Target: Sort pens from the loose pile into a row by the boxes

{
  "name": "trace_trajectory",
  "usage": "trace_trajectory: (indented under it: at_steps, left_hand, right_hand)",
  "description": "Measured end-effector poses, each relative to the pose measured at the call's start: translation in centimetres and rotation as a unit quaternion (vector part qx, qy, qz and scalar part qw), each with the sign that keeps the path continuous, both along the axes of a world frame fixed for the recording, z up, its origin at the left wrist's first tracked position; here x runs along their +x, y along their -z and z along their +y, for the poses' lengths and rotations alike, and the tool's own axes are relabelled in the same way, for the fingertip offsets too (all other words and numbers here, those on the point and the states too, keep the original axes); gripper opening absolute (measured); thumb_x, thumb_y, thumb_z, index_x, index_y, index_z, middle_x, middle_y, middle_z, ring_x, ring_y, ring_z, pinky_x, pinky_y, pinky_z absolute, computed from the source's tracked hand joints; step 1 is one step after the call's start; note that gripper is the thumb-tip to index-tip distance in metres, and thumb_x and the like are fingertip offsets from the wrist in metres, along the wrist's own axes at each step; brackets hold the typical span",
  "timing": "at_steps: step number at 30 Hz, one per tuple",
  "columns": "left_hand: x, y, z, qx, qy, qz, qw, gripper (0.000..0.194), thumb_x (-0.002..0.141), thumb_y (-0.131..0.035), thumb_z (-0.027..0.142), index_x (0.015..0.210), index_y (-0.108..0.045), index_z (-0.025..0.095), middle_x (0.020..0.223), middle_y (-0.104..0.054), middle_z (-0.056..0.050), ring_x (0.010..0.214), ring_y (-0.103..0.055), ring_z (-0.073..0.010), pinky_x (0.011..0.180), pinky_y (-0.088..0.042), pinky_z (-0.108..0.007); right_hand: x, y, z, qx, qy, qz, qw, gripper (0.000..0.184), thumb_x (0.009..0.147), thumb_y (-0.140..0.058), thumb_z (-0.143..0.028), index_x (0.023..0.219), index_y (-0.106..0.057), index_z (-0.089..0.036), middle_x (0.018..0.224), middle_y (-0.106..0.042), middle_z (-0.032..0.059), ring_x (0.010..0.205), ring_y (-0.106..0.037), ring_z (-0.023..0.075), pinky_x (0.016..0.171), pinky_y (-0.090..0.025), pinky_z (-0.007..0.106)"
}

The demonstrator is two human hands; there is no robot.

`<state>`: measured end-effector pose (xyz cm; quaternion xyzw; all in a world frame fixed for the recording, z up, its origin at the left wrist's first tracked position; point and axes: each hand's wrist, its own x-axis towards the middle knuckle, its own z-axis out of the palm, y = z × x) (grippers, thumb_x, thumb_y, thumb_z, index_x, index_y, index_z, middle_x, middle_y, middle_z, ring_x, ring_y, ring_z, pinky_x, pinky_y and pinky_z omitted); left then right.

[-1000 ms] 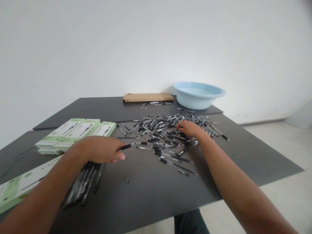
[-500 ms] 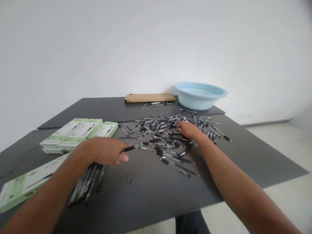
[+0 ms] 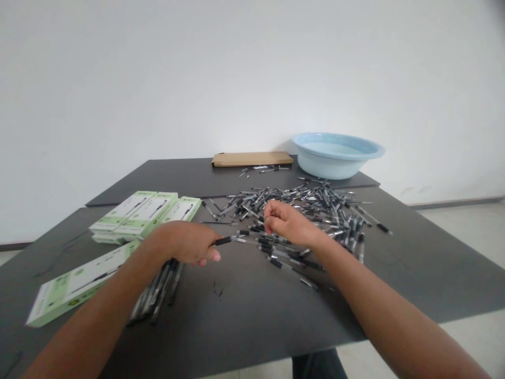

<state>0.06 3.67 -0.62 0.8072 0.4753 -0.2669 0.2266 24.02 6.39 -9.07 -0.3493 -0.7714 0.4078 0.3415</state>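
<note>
So I'm at a dark grey surface with a seam across the back, plain white wall behind, pale floor off to the right. Blue basin sits far right, flat cardboard just left of it. Green-and-white boxes are stacked on my left, plus a nearer box partly blocked by my left forearm. My left hand has its fingers closed on a black-grip pen, partly hiding a row of pens. My right hand is over the messy pen heap, fingers curled; can't tell if they've got one.
</note>
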Motion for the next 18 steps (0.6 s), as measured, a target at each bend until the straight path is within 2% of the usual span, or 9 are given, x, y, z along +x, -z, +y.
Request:
trace_trajectory:
  at_steps: [2, 5, 8, 13, 18]
  left_hand:
    - [0.2, 0.1, 0.0, 0.001, 0.003, 0.01, 1.0, 0.026, 0.088, -0.044, 0.029, 0.087, -0.066, 0.015, 0.083, -0.075, -0.011, 0.072, -0.068, -0.0222, 0.059, -0.046, -0.027]
    - [0.5, 0.3, 0.1, -0.005, -0.001, 0.022, 1.0, 0.026, 0.088, -0.045, 0.028, 0.089, -0.067, 0.014, 0.083, -0.075, -0.011, 0.073, -0.068, -0.0215, 0.06, -0.046, -0.026]
    - [0.8, 0.5, 0.2, -0.011, 0.0, 0.027, 1.0, 0.027, 0.089, -0.045, 0.028, 0.09, -0.068, 0.014, 0.085, -0.075, -0.011, 0.074, -0.068, -0.0214, 0.06, -0.047, -0.026]
    - [1.1, 0.4, 0.2, -0.006, 0.008, 0.035, 0.999, 0.027, 0.088, -0.046, 0.029, 0.085, -0.069, 0.014, 0.083, -0.075, -0.009, 0.073, -0.067, -0.0217, 0.059, -0.044, -0.025]
    - [1.1, 0.4, 0.2, -0.016, -0.008, 0.039, 0.999, 0.025, 0.088, -0.047, 0.028, 0.089, -0.069, 0.015, 0.085, -0.076, -0.009, 0.074, -0.067, -0.0208, 0.057, -0.043, -0.024]
  right_hand:
    - [-1.6, -0.3, -1.5, -0.014, -0.046, 0.026, 0.998, 0.01, 0.078, -0.046, -0.01, 0.081, -0.044, -0.02, 0.065, -0.056, -0.005, 0.06, -0.05, 0.0102, 0.058, -0.038, 0.021]
    - [-2.7, -0.6, -2.8, 0.018, -0.043, 0.027, 0.999, 0.009, 0.08, -0.05, -0.012, 0.084, -0.047, -0.02, 0.069, -0.05, -0.0053, 0.062, -0.045, 0.0095, 0.058, -0.036, 0.02]
    - [-2.7, -0.9, -3.3, 0.042, -0.031, 0.028, 0.998, 0.005, 0.084, -0.052, -0.015, 0.087, -0.05, -0.019, 0.073, -0.049, -0.0043, 0.065, -0.044, 0.0094, 0.06, -0.036, 0.021]
    - [-2.3, -1.3, -3.7, 0.069, -0.028, 0.005, 0.997, 0.006, 0.087, -0.054, -0.018, 0.093, -0.054, -0.018, 0.081, -0.054, -0.0014, 0.075, -0.05, 0.0118, 0.068, -0.038, 0.023]
    - [-2.4, -1.5, -4.3, 0.084, -0.026, -0.012, 0.996, 0.005, 0.088, -0.054, -0.019, 0.092, -0.052, -0.02, 0.08, -0.055, -0.0019, 0.073, -0.051, 0.012, 0.067, -0.039, 0.023]
